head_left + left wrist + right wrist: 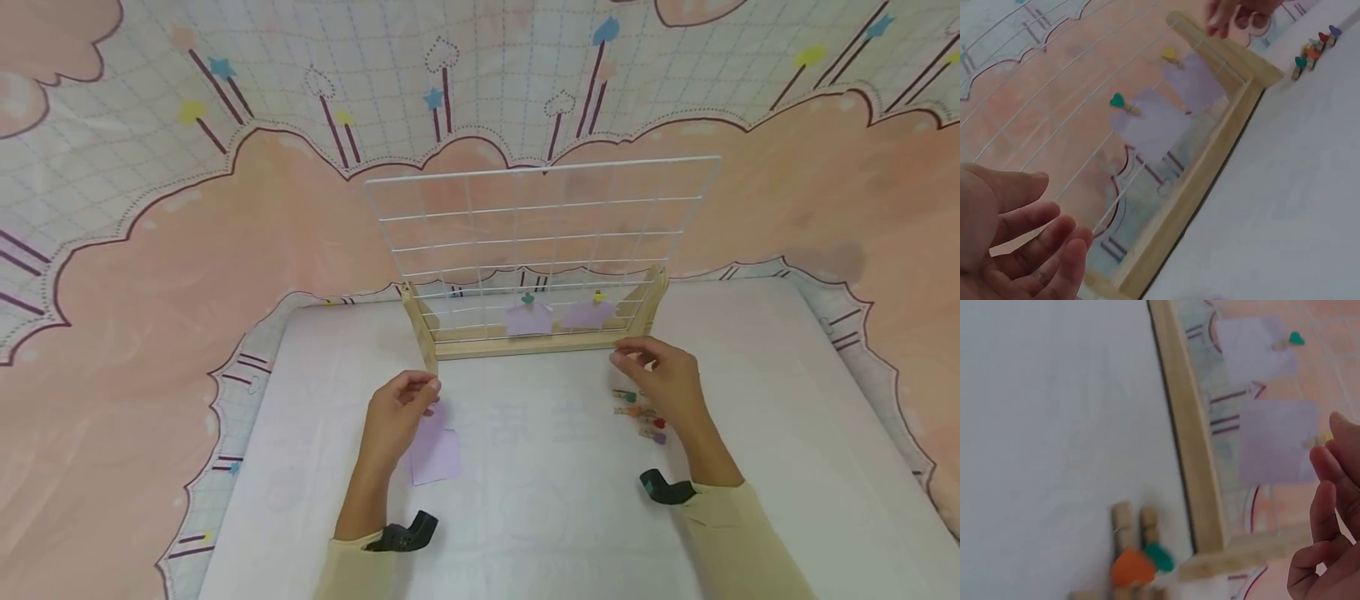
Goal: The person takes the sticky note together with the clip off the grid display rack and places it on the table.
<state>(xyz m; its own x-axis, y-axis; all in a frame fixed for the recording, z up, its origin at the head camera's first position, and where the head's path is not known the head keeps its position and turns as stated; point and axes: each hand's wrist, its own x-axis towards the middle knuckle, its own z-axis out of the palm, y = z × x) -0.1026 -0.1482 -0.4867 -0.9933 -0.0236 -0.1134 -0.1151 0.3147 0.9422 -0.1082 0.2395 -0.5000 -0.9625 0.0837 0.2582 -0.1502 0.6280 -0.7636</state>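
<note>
A white wire grid (543, 204) stands in a wooden base (525, 346). Two purple paper notes hang low on it, one under a green heart clothespin (1117, 101), the other (1279, 440) under a yellow one (599, 297). My left hand (397, 421) hovers over loose purple notes (435, 458), fingers loosely bent and holding nothing. Beyond the base's right end is my right hand (663, 379), its fingers half curled with nothing visible between them. Close by it lie several small wooden clothespins with coloured hearts (637, 412), partly hidden by that hand in the head view.
The white tabletop (517, 508) spreads in front of the stand. A patterned peach and white cloth (225, 225) hangs behind and around the table. Each wrist carries a black camera mount, the left one (405, 533) beside the sleeve cuff.
</note>
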